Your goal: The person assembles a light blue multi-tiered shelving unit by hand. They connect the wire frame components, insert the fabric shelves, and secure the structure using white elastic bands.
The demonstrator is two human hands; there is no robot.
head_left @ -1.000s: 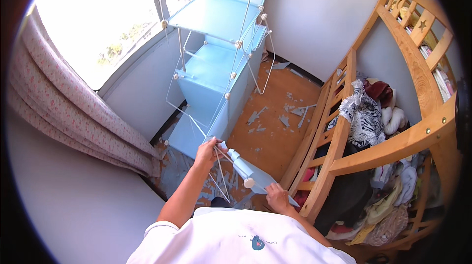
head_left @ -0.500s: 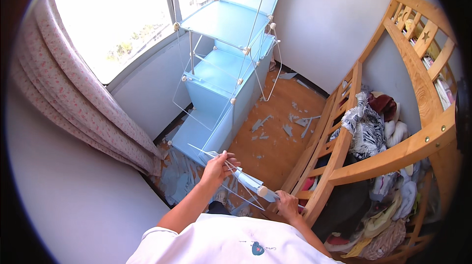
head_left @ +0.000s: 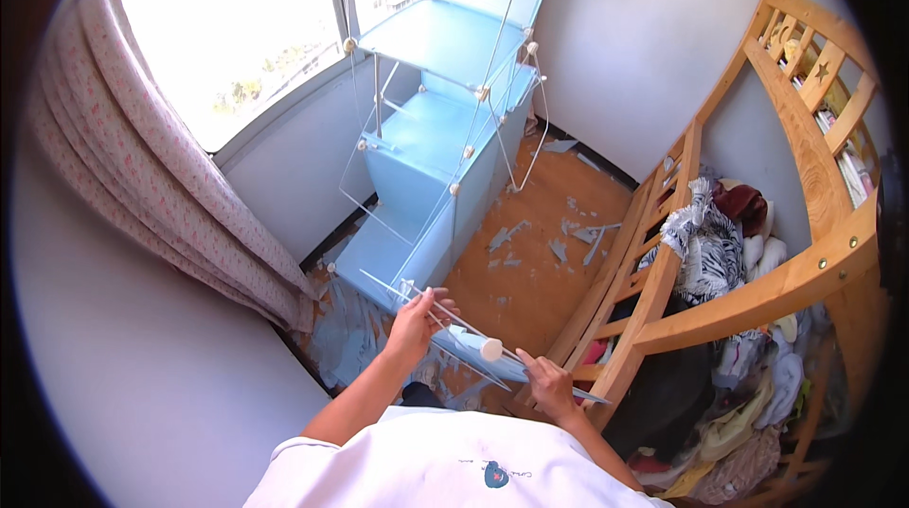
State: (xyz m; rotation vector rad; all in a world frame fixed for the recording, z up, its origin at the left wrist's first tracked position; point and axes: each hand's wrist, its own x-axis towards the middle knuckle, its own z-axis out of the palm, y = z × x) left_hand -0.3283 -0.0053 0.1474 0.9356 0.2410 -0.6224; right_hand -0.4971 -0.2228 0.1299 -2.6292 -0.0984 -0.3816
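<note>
My left hand (head_left: 414, 330) is closed around the thin rods of a wire frame (head_left: 450, 321), part of a dismantled cube shelf. A round white plastic connector (head_left: 490, 349) sits on the frame between my hands. Torn pale blue plastic sheet (head_left: 465, 341) hangs along the rods. My right hand (head_left: 551, 387) grips the frame's right end, beside the bed rail; its fingertips partly hide the rod there. Just ahead stands the light blue cube shelf (head_left: 417, 143), with some panels in place and bare wire frames sticking out.
Blue plastic scraps (head_left: 348, 333) litter the brown floor (head_left: 502, 304), more of them near my feet. A wooden bed frame (head_left: 748, 314) with heaped clothes (head_left: 710, 243) borders the right side. A flowered curtain (head_left: 180, 186) and a bright window (head_left: 222, 44) are on the left.
The connector has shifted up and left, and its round face now turns upward. My right hand has risen slightly. The left hand stays closed near the same spot.
</note>
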